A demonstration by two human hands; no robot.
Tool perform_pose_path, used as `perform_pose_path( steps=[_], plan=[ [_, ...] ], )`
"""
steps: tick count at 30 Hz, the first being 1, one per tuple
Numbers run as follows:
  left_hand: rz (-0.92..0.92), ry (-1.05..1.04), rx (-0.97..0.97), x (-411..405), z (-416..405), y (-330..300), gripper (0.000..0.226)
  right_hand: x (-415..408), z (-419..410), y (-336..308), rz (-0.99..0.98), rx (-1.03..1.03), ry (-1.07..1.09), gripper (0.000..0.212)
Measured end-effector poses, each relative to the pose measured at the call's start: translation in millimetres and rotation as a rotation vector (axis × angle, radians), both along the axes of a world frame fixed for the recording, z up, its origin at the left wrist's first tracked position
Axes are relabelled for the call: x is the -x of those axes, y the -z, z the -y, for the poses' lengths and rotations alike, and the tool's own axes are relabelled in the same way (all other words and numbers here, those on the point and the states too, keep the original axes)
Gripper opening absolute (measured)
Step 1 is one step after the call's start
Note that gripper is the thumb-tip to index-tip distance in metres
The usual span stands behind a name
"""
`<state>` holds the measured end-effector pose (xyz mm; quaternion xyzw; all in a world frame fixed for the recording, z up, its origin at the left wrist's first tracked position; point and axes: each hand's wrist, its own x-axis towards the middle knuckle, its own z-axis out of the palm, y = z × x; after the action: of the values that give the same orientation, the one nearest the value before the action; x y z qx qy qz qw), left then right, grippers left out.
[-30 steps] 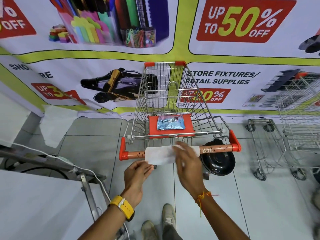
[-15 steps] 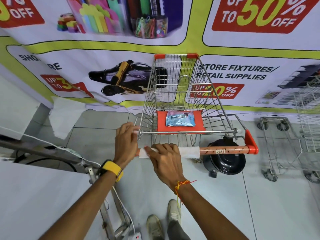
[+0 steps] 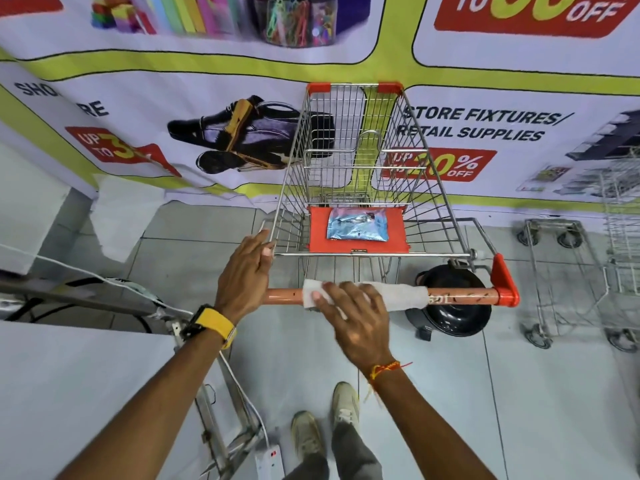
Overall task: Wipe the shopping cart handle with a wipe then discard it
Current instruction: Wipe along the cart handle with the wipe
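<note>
A wire shopping cart (image 3: 360, 161) stands in front of me with an orange handle (image 3: 464, 296) across its near end. A white wipe (image 3: 403, 294) is draped over the middle of the handle. My right hand (image 3: 353, 320) presses on the wipe's left part, fingers spread over it. My left hand (image 3: 247, 273) rests on the cart's left rear corner, covering the handle's left end. A blue wipe packet (image 3: 356, 224) lies on the cart's red seat flap (image 3: 317, 233).
A black round bin (image 3: 450, 317) sits on the tiled floor under the handle's right side. Another wire cart (image 3: 568, 271) stands at the right. A metal frame with a white cable and a power strip (image 3: 270, 462) lies at my left. A printed banner covers the wall.
My left hand moved from below the wipe up to the cart's left corner. My right hand laid the wipe over the handle and has slid right along it, baring the handle's left part.
</note>
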<state>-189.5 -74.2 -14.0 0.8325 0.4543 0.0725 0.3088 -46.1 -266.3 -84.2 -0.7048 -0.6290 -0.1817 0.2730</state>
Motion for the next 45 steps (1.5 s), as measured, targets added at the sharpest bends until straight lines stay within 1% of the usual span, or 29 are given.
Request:
perform_pose_path(
  steps=[5,8,10,13,16,18,25,29,32,37,41,45],
  plan=[
    [-0.003,-0.007,-0.012,-1.6,-1.0,3.4,0.047,-68.3,47.2,0.3,-0.048,-0.040,0.114,0.038],
    [0.008,-0.005,-0.014,-0.8,-2.4,7.4,0.047,-106.9,77.5,-7.9,-0.128,-0.042,0.158,0.027],
    [0.022,-0.004,-0.013,-0.3,-2.8,9.6,0.047,-127.6,93.7,-14.0,-0.189,-0.044,0.216,0.025],
    [0.064,-0.009,0.005,-1.2,-0.9,11.3,0.048,-142.3,106.1,-18.6,-0.259,-0.075,0.300,0.024],
    [0.093,-0.039,0.037,-2.3,0.9,10.2,0.048,-128.1,97.1,-17.6,-0.316,-0.134,0.388,0.026],
    [0.108,-0.046,0.054,-1.9,0.9,9.2,0.047,-104.1,81.1,-13.5,-0.321,-0.152,0.365,0.025],
    [0.167,-0.085,0.149,1.2,0.8,6.2,0.047,6.5,-3.0,-8.7,-0.295,-0.076,0.172,0.020],
    [0.221,-0.096,0.181,1.0,1.0,5.5,0.043,49.2,-35.2,-13.5,-0.310,-0.022,0.093,0.021],
    [0.224,-0.103,0.204,2.5,-0.1,5.9,0.044,68.1,-49.9,-16.7,-0.286,-0.008,0.068,0.022],
    [0.178,-0.054,0.146,4.2,-0.3,7.1,0.043,44.7,-36.6,-10.7,-0.193,-0.052,0.037,0.022],
    [0.119,-0.034,0.068,5.4,1.6,11.0,0.045,-11.3,8.0,-5.5,-0.147,-0.067,0.090,0.026],
    [0.115,-0.020,0.038,4.9,0.7,13.3,0.044,-71.7,54.0,-5.3,-0.172,-0.039,0.133,0.020]
  ],
)
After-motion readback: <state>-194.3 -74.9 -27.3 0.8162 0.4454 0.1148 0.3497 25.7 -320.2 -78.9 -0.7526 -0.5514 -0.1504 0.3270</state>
